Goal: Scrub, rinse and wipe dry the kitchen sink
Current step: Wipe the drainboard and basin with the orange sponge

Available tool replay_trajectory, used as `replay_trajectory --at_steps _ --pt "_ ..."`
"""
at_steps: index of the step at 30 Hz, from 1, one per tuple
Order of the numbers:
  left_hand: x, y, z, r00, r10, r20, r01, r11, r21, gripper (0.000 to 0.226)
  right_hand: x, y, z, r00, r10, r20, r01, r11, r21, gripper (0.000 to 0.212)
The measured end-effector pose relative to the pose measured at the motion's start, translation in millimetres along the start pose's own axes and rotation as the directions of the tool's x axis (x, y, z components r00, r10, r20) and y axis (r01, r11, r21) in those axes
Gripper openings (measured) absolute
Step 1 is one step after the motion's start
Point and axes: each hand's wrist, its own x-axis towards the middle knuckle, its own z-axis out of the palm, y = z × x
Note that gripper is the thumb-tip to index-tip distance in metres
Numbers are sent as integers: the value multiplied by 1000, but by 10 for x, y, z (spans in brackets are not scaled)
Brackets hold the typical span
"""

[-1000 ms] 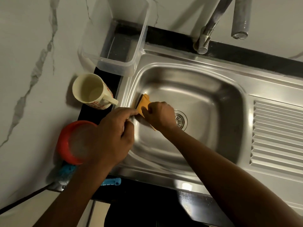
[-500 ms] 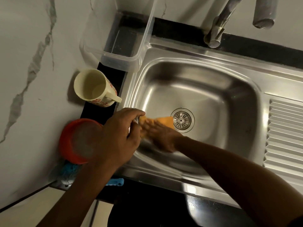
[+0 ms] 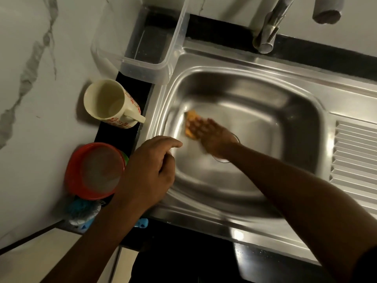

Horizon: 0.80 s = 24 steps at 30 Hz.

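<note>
Pressing one orange sponge (image 3: pixel 191 117) onto the sink (image 3: pixel 257 119) floor, my right hand (image 3: pixel 214 138) lies flat, fingers straight. My left hand (image 3: pixel 150 172) rests loosely curled on the rim, holding nothing; left of it, one mug (image 3: pixel 108 103), one red bowl (image 3: pixel 93 170).

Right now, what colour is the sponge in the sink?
Orange-yellow: the flat sponge pressed under the right hand, head view.

The black counter (image 3: pixel 118 137) beside the sink (image 3: pixel 285 70) carries a clear tub (image 3: pixel 142 65), cream mug (image 3: pixel 106 101), red bowl (image 3: pixel 93 170) — and a blue brush (image 3: pixel 81 211).
</note>
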Motion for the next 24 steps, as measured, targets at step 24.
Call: replay_trajectory --at_steps 24 --pt "26 213 220 998 35 59 -33 999 -35 40 -1186 -148 -28 628 650 428 -748 656 101 60"
